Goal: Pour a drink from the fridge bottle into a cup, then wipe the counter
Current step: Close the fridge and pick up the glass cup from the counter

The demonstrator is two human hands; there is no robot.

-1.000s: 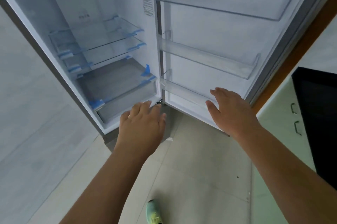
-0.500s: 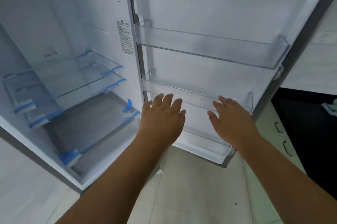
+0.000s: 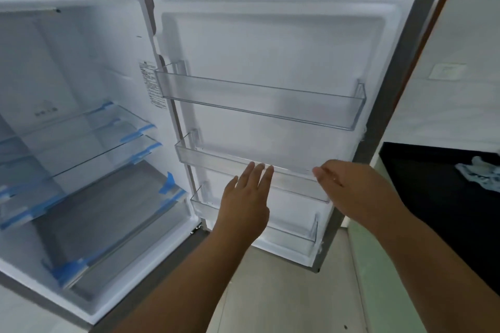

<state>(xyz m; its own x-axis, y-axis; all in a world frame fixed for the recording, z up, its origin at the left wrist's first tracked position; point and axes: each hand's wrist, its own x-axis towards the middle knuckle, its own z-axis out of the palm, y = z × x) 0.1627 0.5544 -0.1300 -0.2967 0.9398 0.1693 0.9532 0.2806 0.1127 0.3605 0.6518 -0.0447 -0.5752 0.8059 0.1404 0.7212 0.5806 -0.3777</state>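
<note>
The fridge stands open, its door (image 3: 270,43) swung wide to the right with three clear door bins (image 3: 259,101). No bottle shows in the bins or on the glass shelves (image 3: 81,143). My left hand (image 3: 247,197) is raised with straight fingers in front of the middle door bin (image 3: 216,160). My right hand (image 3: 351,192) is beside it, fingers relaxed, near that bin's right end. Both hands hold nothing. A crumpled pale cloth (image 3: 480,173) lies on the black counter (image 3: 433,183) at the right.
A drawer (image 3: 113,227) with blue tape strips fills the bottom of the fridge cabinet. Pale green cabinet fronts (image 3: 378,278) run below the counter. Light floor tiles (image 3: 284,292) lie under my arms. A white wall (image 3: 446,62) rises right of the door.
My view has tilted upward, showing the whole door and its top bin. Both hands have risen from near the fridge's bottom to the middle door bin.
</note>
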